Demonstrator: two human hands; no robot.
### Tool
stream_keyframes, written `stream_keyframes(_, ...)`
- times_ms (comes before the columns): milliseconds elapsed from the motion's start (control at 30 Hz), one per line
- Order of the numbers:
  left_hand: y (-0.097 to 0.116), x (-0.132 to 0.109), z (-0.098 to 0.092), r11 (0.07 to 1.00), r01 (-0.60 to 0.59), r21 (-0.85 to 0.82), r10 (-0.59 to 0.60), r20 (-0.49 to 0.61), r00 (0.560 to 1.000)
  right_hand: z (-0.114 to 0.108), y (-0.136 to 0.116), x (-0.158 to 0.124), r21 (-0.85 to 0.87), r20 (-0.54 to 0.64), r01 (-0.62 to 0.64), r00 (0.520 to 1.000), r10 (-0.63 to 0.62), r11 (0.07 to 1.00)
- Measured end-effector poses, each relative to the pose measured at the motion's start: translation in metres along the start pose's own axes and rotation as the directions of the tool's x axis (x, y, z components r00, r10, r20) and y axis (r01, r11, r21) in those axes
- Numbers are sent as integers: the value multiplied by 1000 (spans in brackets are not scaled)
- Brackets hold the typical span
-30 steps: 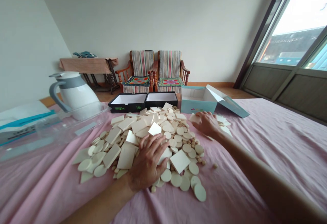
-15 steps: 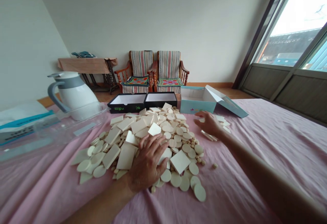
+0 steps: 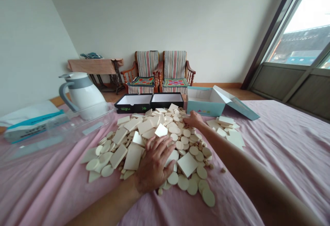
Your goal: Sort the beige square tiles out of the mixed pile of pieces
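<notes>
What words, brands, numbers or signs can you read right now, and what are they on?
Nothing reads for certain.
Left black box: green lettering and a green mark on its front, too small.
Light blue box: pink, orange and green marks on its front, too small.
Blue-and-white packet: dark lettering, too blurred.

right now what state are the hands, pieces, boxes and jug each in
Main pile: loose, mixed shapes heaped together
Smaller pile: loose, overlapping
Left hand: palm down on the main pile, fingers spread
Right hand: fingers bent at the main pile's far right side; grip hidden
Left black box: open
Right black box: open
Light blue box: open
Jug: upright, lid on
</notes>
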State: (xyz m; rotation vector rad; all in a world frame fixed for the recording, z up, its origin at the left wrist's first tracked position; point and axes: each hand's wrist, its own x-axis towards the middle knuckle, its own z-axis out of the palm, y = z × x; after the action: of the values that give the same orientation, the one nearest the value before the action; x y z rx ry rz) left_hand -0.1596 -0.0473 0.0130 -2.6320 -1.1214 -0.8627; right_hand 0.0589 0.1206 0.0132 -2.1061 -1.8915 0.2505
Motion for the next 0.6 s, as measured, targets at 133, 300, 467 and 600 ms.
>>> stream_keyframes(133,0,0,0,1000,8,-11,-8,2,1000,-13,18,-20,2,-59,46,997,-46,999)
stream_keyframes(300,0,0,2,1000,12,-11,-12,7,1000,-37,76,-60,-87,-174,155,970,-168,984)
stream_keyframes(467,1,1,3,1000,10,-2,-10,-1,1000,-55,122,-80,-206,-317,56,941,-121,977)
stream_keyframes(600,1,2,3,1000,-9,10,9,-39,999,-54,106,-71,-96,-322,135,933,-159,986)
